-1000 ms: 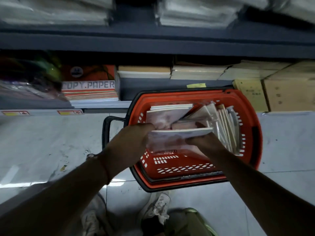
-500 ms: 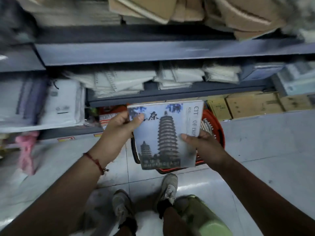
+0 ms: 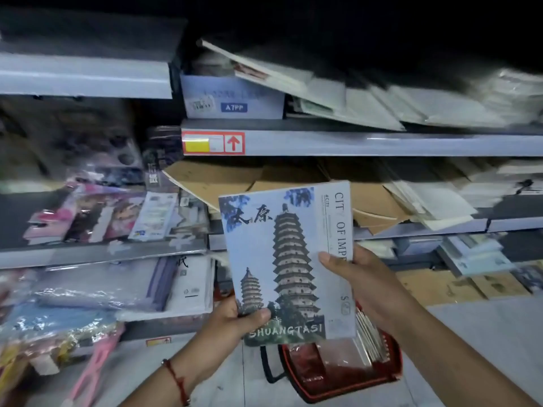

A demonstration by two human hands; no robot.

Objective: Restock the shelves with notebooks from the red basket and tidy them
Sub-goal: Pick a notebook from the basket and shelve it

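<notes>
Blue-covered notebook (image 3: 286,262) upright, grasped between left grip (image 3: 235,318) and right grip (image 3: 367,286).

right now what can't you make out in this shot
- Head view, red basket: mostly hidden behind the notebook, so what is left inside cannot be counted.
- Notebook's side title: partly covered by the right hand.
- Notebook's bottom left corner: under the left hand.
- Shelf label: print too small and blurred.
- Stock on the right shelves: motion blur smears the covers.
- Top of frame: too dark.
</notes>
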